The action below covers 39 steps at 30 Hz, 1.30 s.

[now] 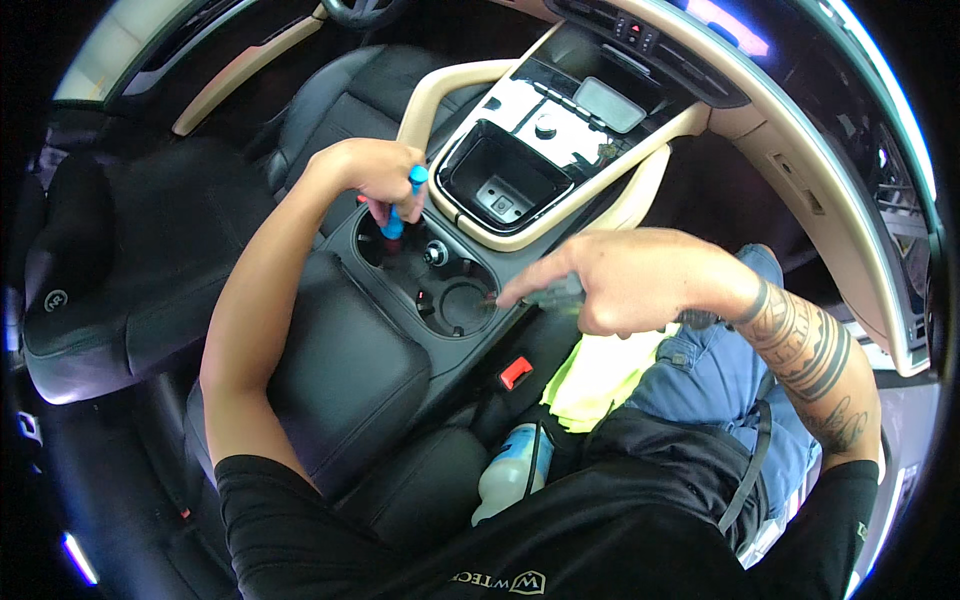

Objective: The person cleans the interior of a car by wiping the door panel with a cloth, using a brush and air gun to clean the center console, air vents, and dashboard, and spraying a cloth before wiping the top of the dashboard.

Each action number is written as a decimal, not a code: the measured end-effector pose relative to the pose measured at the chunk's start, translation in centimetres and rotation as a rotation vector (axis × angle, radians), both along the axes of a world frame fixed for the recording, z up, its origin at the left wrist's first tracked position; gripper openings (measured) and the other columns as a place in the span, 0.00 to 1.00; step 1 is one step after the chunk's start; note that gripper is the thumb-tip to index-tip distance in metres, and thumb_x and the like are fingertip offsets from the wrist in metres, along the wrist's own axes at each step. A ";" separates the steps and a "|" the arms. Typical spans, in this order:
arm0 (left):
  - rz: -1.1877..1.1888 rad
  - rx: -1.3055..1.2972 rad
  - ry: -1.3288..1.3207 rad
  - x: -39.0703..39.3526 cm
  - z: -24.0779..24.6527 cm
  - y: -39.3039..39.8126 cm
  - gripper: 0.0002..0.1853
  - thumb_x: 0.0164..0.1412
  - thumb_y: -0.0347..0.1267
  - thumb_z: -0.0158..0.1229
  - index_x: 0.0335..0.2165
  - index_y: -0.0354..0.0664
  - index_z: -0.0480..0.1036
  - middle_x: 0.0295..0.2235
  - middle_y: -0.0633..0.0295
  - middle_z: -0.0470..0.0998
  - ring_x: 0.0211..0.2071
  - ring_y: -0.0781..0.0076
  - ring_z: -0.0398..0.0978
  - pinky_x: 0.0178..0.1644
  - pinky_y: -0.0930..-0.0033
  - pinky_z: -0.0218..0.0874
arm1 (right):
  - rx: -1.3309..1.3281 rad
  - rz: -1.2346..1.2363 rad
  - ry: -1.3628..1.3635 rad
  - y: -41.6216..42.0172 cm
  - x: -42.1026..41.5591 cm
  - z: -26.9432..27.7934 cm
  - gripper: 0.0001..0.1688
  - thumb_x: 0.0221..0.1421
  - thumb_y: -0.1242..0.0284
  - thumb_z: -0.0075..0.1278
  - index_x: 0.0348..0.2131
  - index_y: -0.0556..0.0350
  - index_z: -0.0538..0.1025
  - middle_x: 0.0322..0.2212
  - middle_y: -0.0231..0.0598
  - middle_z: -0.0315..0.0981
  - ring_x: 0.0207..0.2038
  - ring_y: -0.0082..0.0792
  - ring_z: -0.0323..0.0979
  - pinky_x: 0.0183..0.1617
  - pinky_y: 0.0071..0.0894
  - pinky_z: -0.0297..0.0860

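Observation:
In the head view, my left hand grips a blue-handled brush, held upright with its dark head down in the left part of the cup holder of a car's centre console. At the cup holder's right rim, my right hand has its index finger stretched out and the other fingers curled around a blurred grey-green object, too unclear to name. A small silver knob or socket cap stands in the middle of the cup holder. A yellow-green cloth lies below my right hand.
A bottle with a blue label lies on the seat by my body, beside a red seat-belt buckle. The black leather armrest is behind the cup holder. Ahead are an open storage tray and beige grab handles.

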<state>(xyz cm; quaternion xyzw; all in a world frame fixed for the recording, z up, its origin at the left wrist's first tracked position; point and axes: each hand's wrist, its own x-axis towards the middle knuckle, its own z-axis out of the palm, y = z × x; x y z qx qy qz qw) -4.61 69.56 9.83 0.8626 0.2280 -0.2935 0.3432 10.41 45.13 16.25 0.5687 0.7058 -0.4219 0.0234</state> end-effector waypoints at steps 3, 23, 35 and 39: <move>0.033 -0.016 0.016 0.1 -0.6 0.6 0.11 0.44 0.24 0.58 0.30 0.31 0.79 0.25 0.53 0.80 0.24 0.68 0.81 0.29 0.72 0.74 | 0.161 -0.086 0.086 0.8 -0.1 -0.9 0.36 0.35 0.76 0.41 0.50 0.54 0.75 0.28 0.58 0.77 0.34 0.46 0.78 0.41 0.39 0.73; -0.489 -0.138 -0.316 1.0 -2.1 -4.5 0.15 0.48 0.33 0.65 0.36 0.38 0.80 0.31 0.57 0.82 0.32 0.67 0.79 0.40 0.67 0.67 | 0.050 -0.191 -0.068 2.0 1.1 -0.2 0.43 0.33 0.76 0.42 0.56 0.52 0.71 0.16 0.46 0.74 0.18 0.34 0.76 0.24 0.31 0.71; -0.616 -0.268 -0.102 1.5 -3.6 -5.8 0.13 0.46 0.32 0.66 0.35 0.44 0.82 0.32 0.60 0.82 0.36 0.64 0.78 0.42 0.66 0.66 | 0.086 -0.300 -0.155 0.6 1.4 2.6 0.48 0.23 0.81 0.46 0.52 0.38 0.75 0.26 0.44 0.76 0.19 0.29 0.72 0.25 0.29 0.71; -0.513 -0.124 0.017 1.6 -3.5 -5.3 0.12 0.48 0.28 0.65 0.36 0.43 0.81 0.32 0.60 0.82 0.30 0.68 0.79 0.36 0.68 0.69 | 0.059 -0.331 -0.043 0.5 1.5 2.2 0.48 0.22 0.80 0.47 0.51 0.38 0.76 0.24 0.42 0.76 0.19 0.28 0.72 0.27 0.29 0.72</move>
